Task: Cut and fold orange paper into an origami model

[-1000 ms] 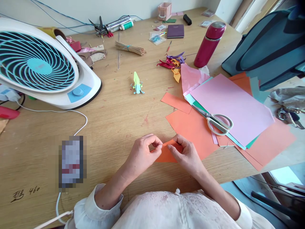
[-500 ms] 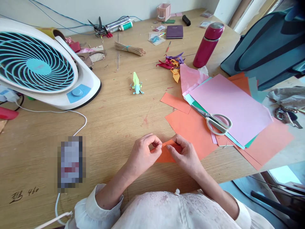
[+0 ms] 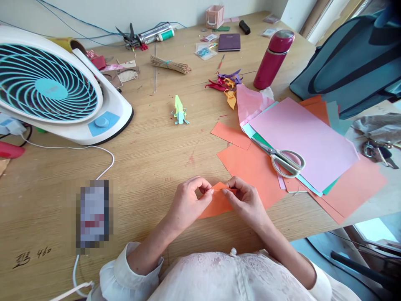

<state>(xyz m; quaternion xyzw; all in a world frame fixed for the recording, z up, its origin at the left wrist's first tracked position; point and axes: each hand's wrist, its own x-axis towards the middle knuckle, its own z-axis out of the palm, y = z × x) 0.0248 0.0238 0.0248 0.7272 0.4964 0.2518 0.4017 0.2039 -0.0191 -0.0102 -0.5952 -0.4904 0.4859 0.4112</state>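
Between my two hands is a small piece of orange paper (image 3: pixel 219 203) with a folded edge along its top. My left hand (image 3: pixel 190 200) pinches its upper left part between thumb and forefinger. On the other side, my right hand (image 3: pixel 247 201) grips the upper right part, thumb on top and fingers curled behind, mostly hidden. A larger orange sheet (image 3: pixel 260 175) lies flat just beyond my right hand. White-handled scissors (image 3: pixel 286 163) rest on the stacked coloured sheets. Farther off stands a folded green and blue paper figure (image 3: pixel 179 110).
A white fan (image 3: pixel 103 121) stands at the left, with a blurred phone (image 3: pixel 93 215) and its cable nearer. At the right are pink paper (image 3: pixel 307 138), a red flask (image 3: pixel 274 58) and a blue-grey bag (image 3: pixel 341 62). Folded paper pieces (image 3: pixel 230 83) and a stick bundle (image 3: pixel 171 64) lie behind.
My right hand has shifted slightly right along the orange paper's edge, so more of the paper shows. The left hand keeps its pinch almost in place.
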